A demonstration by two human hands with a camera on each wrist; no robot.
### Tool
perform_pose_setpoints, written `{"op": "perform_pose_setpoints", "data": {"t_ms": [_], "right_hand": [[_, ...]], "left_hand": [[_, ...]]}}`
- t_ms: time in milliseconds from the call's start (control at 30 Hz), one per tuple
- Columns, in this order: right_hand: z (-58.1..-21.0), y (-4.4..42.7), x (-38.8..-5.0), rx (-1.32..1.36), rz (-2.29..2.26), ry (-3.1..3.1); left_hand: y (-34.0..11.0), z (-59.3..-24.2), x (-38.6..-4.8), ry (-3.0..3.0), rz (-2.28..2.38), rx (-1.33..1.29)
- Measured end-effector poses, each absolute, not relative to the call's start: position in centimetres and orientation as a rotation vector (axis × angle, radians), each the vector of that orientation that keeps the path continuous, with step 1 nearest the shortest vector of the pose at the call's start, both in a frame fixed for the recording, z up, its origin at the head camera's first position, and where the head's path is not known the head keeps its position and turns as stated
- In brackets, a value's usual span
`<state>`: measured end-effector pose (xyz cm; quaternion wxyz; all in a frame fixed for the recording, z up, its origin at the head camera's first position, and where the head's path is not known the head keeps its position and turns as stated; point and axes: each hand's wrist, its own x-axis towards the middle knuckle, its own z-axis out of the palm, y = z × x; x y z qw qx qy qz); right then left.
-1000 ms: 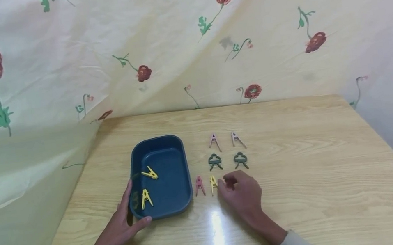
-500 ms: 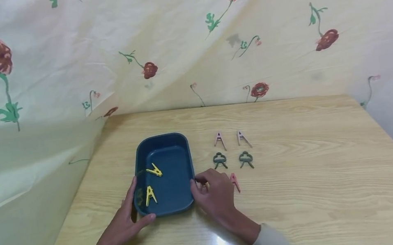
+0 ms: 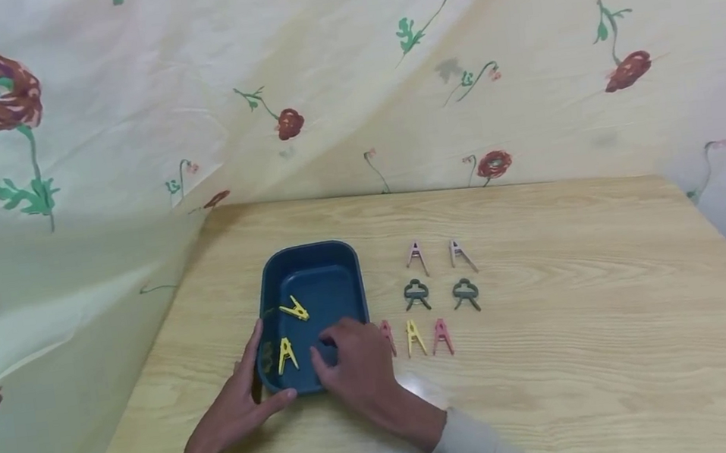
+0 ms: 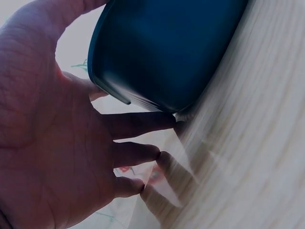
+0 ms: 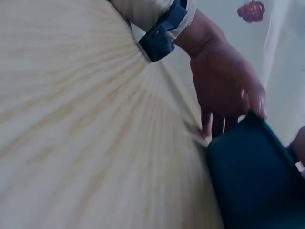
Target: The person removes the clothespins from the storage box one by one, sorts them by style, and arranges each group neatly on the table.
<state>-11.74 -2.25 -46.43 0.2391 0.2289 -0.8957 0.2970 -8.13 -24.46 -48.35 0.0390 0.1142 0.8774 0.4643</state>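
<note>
A blue tray (image 3: pixel 314 252) stands on the table, with two yellow clothespins (image 3: pixel 287 355) lying inside, one nearer and one farther. My left hand (image 3: pixel 242 403) rests at its near-left corner, fingers straight along the outer wall and thumb at the near rim; the left wrist view shows those fingers touching the tray from outside. Over the tray's near-right part hangs my right hand (image 3: pixel 356 361), fingers loosely bent, a gap between thumb and index, nothing visible in it. Just right of it lie a pink clothespin (image 3: pixel 387 336), a yellow clothespin (image 3: pixel 414 338) and another pink clothespin (image 3: pixel 442 336).
Farther back on the table (image 3: pixel 587 304) lie two dark green clips (image 3: pixel 416 294) in a row. Behind them are two pale pink clothespins (image 3: pixel 416 258). A flowered cloth (image 3: pixel 330 78) hangs beyond the table's far edge. Dim greenish marks, unclear, show on the tray's left wall.
My right hand has moved left from beside the table's clothespins to over the tray, uncovering a pink clothespin. The left hand stays at the tray. The head view has shifted slightly.
</note>
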Motion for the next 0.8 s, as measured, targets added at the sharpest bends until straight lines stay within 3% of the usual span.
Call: {"op": "perform_pose_setpoints", "data": {"t_ms": [400,800], "right_hand": [[-43.9,-4.7,-14.0,0.864,0.837,-3.057],[-44.9,-7.1,-15.6,0.912,0.568,-3.129]], "left_hand": [[-24.4,-48.0,-8.2,2.675,1.474,0.394],[-24.5,-48.0,-7.9,2.714,1.430,0.381]]}}
